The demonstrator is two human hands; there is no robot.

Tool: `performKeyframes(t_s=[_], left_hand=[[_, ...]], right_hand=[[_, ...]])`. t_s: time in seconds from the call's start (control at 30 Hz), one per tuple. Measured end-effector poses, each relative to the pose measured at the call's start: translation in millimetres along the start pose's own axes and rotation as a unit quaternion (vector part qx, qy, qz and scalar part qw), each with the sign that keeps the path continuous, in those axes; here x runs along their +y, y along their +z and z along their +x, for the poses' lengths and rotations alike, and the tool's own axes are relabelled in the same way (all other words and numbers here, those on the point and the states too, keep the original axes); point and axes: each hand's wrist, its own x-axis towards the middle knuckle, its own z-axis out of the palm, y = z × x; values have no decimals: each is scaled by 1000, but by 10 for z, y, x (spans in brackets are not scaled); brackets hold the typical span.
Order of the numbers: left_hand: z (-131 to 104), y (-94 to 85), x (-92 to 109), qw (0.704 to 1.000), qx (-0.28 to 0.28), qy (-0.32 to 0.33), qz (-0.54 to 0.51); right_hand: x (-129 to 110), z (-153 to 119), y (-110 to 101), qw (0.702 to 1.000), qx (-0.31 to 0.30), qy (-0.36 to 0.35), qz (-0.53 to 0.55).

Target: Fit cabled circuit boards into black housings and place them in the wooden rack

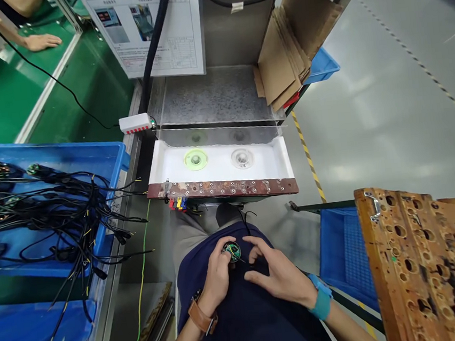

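Note:
Over my lap, my left hand [218, 272] grips a small round part with a green circuit board [232, 251], its fingers curled round the left side. Thin dark wires come off the part toward the right. Just right of it is my right hand [275, 273], thumb and fingers apart, with nothing seen between them. Ahead stands a white fixture tray [221, 171] with a green ring [196, 159] and a clear ring [242, 159] on it. A brown strip with metal studs [233, 188] runs along its near edge.
At the left, a blue bin [48, 150] holds a tangle of black cables [78, 206]. A pitted wooden board [429, 258] stands at the right beside a blue crate [346, 255]. Cardboard sheets [281, 58] lean at the back. Another person's hand [42, 42] rests at upper left.

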Motion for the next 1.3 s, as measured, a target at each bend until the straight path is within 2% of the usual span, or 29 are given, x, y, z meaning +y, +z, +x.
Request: performKeyframes(t_s=[0.13, 0.2, 0.33, 0.47, 0.57, 0.67, 0.83, 0.97, 1.17, 1.23, 1.3], left_hand=[[-4, -46, 39, 999, -8, 14, 35], [-20, -47, 65, 998, -14, 30, 60], [-56, -32, 107, 994, -41, 49, 92], [-79, -37, 118, 990, -80, 59, 102], [-85, -74, 126, 986, -112, 52, 110], [-76, -142, 144, 977, -170, 48, 118], [-43, -235, 162, 962, -238, 29, 128], [-44, -226, 153, 963, -238, 36, 123], [-73, -127, 99, 975, -179, 50, 124], [-80, -92, 65, 978, -157, 49, 127], [-86, -64, 37, 981, -132, 41, 134]], right_hand=[[52, -21, -48, 975, 40, -176, -130], [1, 42, -104, 959, 26, -231, -162], [-147, 212, -231, 957, -65, -238, -152], [-197, 338, -301, 958, -148, -224, -106], [-174, 393, -314, 955, -180, -221, -79], [-138, 420, -301, 947, -187, -245, -90], [-82, 391, -225, 919, -138, -332, -160], [-37, 288, -105, 915, -48, -343, -209], [-4, 101, 142, 936, 75, -265, -218], [-18, 49, 187, 951, 90, -226, -194], [-51, 2, 189, 969, 76, -177, -158]])
